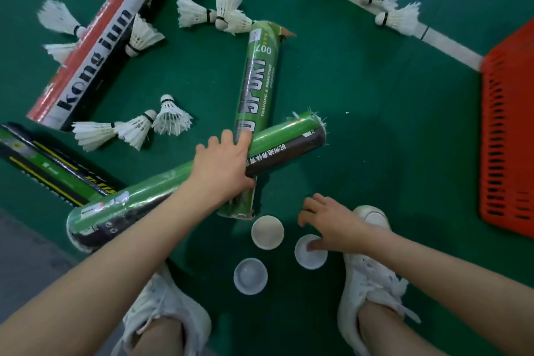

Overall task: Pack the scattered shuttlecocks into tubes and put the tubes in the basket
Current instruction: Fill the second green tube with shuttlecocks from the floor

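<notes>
1. You stand on a green court floor [361, 124], with a white line [450, 43] running across the top right and a grey strip [26, 254] at the lower left.
2. The orange basket [508, 136] sits on the floor at the right edge, well apart from the tubes.
3. Four tubes lie on the floor: a red, white and black tube [95, 46] at upper left, a black striped tube [52, 165] at the left, a green tube [257, 81] in the middle, and a green-and-black tube [289, 144] crossing over it, with feathers poking from its far end.
4. Your left hand [222, 165] wraps around the green-and-black tube where the two cross.
5. Your right hand [332, 225] hangs loosely curled, its thumb resting in a white cap [310, 257].
6. Your white shoes [372, 277] flank three caps.
7. Loose shuttlecocks [173, 118] lie scattered across the upper floor and on the line.
</notes>
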Tool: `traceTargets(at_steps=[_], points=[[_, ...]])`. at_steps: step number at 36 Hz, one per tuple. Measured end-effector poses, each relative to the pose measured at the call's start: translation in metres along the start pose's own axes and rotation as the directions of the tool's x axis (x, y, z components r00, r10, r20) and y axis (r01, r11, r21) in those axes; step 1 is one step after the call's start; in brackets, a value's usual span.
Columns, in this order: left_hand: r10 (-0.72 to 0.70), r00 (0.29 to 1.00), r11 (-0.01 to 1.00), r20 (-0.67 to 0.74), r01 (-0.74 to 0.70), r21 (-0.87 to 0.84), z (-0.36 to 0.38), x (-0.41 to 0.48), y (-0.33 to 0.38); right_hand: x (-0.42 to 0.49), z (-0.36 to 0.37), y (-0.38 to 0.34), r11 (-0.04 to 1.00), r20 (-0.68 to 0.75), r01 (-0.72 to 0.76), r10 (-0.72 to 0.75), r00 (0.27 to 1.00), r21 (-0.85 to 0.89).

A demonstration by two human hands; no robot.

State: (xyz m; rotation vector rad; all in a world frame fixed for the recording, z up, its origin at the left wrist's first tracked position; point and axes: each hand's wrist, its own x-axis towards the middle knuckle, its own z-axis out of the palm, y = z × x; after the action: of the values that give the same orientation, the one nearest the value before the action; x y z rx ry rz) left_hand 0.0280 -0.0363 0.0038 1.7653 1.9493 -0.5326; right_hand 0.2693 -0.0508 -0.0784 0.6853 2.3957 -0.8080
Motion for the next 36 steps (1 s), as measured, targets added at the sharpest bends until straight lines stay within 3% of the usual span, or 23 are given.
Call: traceTargets(at_steps=[2,4,9,12,15,17,19,21,26,29,33,36], points=[[0.011,1.0,1.0,0.001,-0.011,0.018,0.001,0.0,0.004,0.002,0.008,-0.004,0.994,0.001,0.059,-0.059,0.998,-0.096],[0.016,1.0,1.0,-0.004,-0.016,0.018,0.002,0.0,0.006,0.005,0.019,-0.003,0.99,-0.088,0.085,-0.095,0.992,-0.11],[0.007,1.0,1.0,-0.01,-0.007,0.003,0.001,0.003,0.008,0.02,0.015,0.011,0.995,-0.306,0.098,-0.101,0.947,-0.025],[-0.012,1.0,1.0,-0.023,0.011,-0.019,-0.004,0.008,0.007,0.033,-0.015,0.028,0.972,-0.4,-0.177,0.227,0.888,0.157],[-0.048,0.999,0.998,-0.022,0.047,-0.037,-0.014,0.016,0.003,0.049,-0.05,0.051,0.807,-0.449,-0.415,0.582,0.677,0.42],[-0.076,0.997,0.996,-0.019,0.075,-0.049,-0.022,0.021,0.0,0.056,-0.074,0.059,0.623,-0.349,-0.443,0.755,0.555,0.645],[-0.09,0.996,0.994,-0.024,0.089,-0.057,-0.029,0.025,-0.002,0.06,-0.092,0.063,0.439,-0.229,-0.364,0.839,0.494,0.822],[-0.093,0.995,0.994,-0.027,0.092,-0.065,-0.037,0.026,-0.001,0.056,-0.105,0.064,0.406,-0.228,-0.272,0.831,0.507,0.872],[-0.023,1.0,1.0,-0.009,0.023,-0.007,-0.062,0.016,0.015,0.026,-0.129,0.059,0.643,-0.299,-0.307,0.657,0.692,0.702],[0.016,1.0,0.998,-0.018,-0.015,0.063,-0.078,-0.001,0.025,0.005,-0.147,0.052,0.744,-0.302,-0.321,0.568,0.766,0.586],[0.021,0.999,0.995,-0.033,-0.018,0.097,-0.103,-0.027,0.026,-0.019,-0.181,0.04,0.828,-0.357,-0.306,0.496,0.792,0.47],[0.02,0.998,0.997,-0.058,-0.015,0.075,-0.119,-0.038,0.019,-0.032,-0.21,0.026,0.825,-0.37,-0.311,0.506,0.779,0.472]])
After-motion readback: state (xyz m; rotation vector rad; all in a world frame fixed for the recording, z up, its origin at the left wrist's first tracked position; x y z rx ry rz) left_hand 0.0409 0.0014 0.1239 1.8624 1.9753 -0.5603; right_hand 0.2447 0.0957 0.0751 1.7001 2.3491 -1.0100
